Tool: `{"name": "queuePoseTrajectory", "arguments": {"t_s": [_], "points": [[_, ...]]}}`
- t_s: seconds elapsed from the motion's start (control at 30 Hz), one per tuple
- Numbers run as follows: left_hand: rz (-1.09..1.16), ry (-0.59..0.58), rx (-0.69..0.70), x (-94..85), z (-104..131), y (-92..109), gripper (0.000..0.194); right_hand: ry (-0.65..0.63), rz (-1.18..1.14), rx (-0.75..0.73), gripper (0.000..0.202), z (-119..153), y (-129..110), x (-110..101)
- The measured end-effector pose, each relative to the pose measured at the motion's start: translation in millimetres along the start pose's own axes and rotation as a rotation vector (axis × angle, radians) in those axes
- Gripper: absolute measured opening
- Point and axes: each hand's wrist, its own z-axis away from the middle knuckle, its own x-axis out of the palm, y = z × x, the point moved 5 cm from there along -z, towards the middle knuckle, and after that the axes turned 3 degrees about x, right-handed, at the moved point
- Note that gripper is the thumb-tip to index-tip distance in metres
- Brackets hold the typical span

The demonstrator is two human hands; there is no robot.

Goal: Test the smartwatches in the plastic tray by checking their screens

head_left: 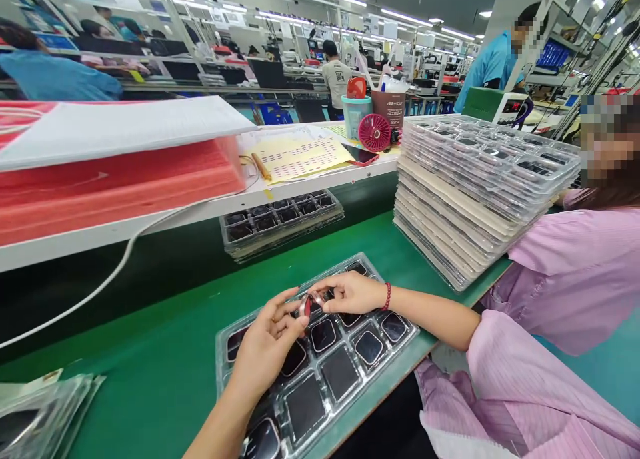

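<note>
Left hand (273,336), centre of frame: thumb and fingers pinched on a small red-and-metallic piece (305,306). Right hand (353,294), just right of it: thumb and index closed on the same piece from its right side, other fingers curled; red bead bracelet (387,296) on that wrist. Piece sat between the two sets of fingertips, above the clear tray (371,376), lower centre. Too small to make out its exact shape.

Tray lay on the green mat (165,352), partly covered by the left hand and forearm. Dark squarish parts with pale rims (324,336) sat in several compartments.

Tall tray stack (470,199) stood right of centre; shorter tray stack (283,222) sat under the white shelf (125,222). Clear packs (40,416) lay bottom left. Up on the shelf: red foam sheets (115,179) upper left, yellow sheet (305,154) and pink fan (374,132) upper centre. Co-worker's pink sleeve (565,259) at right edge.
</note>
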Motion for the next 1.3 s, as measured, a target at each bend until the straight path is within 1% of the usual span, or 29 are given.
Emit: {"name": "queuePoseTrajectory", "arguments": {"t_s": [0.17,0.3,0.5,0.67,0.77,0.87,0.93,1.1,1.2,1.23,1.3], "points": [[-0.014,-0.025,0.01,2.8,0,1,0.063,0.004,-0.008,-0.033,0.045,1,-1,0],[0.034,-0.023,0.018,6.7,0,3,0.06,0.009,-0.003,-0.059,0.04,4,-3,-1],[0.081,-0.026,0.041,9.0,-1,1,0.057,0.008,-0.021,-0.061,0.041,6,-3,-3],[0.118,-0.021,0.05,8.2,-4,-3,0.055,-0.021,-0.163,-0.041,0.044,5,4,-2],[0.158,-0.009,0.058,6.7,-5,-2,0.054,-0.046,-0.289,0.011,0.047,2,13,-2],[0.128,0.034,0.071,3.8,-5,1,0.047,-0.049,-0.379,0.058,0.05,-1,18,-3],[0.111,0.042,0.066,4.1,-4,3,0.046,-0.041,-0.404,0.07,0.051,-1,18,-5],[0.135,-0.002,0.072,9.2,-6,8,0.038,-0.045,-0.318,0.076,0.039,0,12,-6],[0.108,-0.023,0.064,8.0,-6,14,0.044,-0.034,-0.28,0.063,0.043,0,4,-9],[0.087,-0.032,0.053,7.1,-3,17,0.046,-0.036,-0.281,0.063,0.043,2,0,-9],[-0.006,-0.056,0.041,5.5,10,23,0.041,-0.035,-0.253,0.056,0.033,9,-10,-5]]}}
